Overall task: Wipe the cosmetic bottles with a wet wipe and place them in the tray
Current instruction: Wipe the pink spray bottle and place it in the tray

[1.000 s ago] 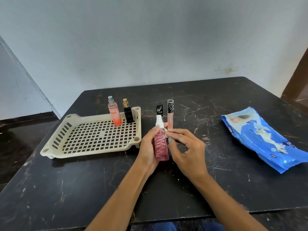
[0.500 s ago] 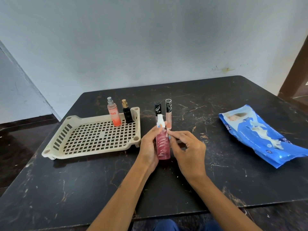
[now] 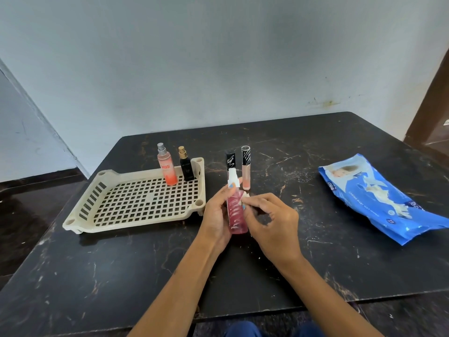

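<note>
**Pink spray bottle held upright between both hands**

Near the middle of the dark tabletop, the left hand curls round a pink spray bottle with a white cap, holding it upright. The right hand pinches a small white wet wipe against the bottle's upper right side.

Just behind the hands stand two slim tubes: a black-capped tube and a peach gloss tube.

Toward the left edge lies a cream slotted tray. In its far right corner stand an orange "Engage" spray bottle and a small black bottle with a gold top, side by side.

Near the right edge lies a blue wet-wipe pack, flat.
</note>
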The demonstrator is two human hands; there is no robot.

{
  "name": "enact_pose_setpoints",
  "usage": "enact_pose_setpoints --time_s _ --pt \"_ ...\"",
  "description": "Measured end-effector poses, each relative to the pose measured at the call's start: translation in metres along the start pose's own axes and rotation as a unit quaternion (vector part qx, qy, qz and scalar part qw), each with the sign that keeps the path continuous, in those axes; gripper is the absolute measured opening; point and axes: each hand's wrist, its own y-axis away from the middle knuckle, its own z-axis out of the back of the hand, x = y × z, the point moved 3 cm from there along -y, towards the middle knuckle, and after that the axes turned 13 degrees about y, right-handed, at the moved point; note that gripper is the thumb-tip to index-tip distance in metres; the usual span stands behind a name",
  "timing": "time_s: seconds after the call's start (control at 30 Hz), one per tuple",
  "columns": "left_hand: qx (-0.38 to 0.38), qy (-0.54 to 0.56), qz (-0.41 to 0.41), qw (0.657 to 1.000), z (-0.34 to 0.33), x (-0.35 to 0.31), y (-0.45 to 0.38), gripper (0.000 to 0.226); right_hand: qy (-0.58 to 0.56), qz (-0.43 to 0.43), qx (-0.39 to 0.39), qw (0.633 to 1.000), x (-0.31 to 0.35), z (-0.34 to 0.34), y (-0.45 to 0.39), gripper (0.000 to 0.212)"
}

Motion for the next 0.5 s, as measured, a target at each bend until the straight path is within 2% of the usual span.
enact_pose_setpoints --time_s 0.5 --pt "-0.014 -0.008 0.011 1.000 0.0061 0.0029 -0.0022 0.028 0.031 0.027 -0.009 0.999 0.0029 -0.0009 -0.0007 0.019"
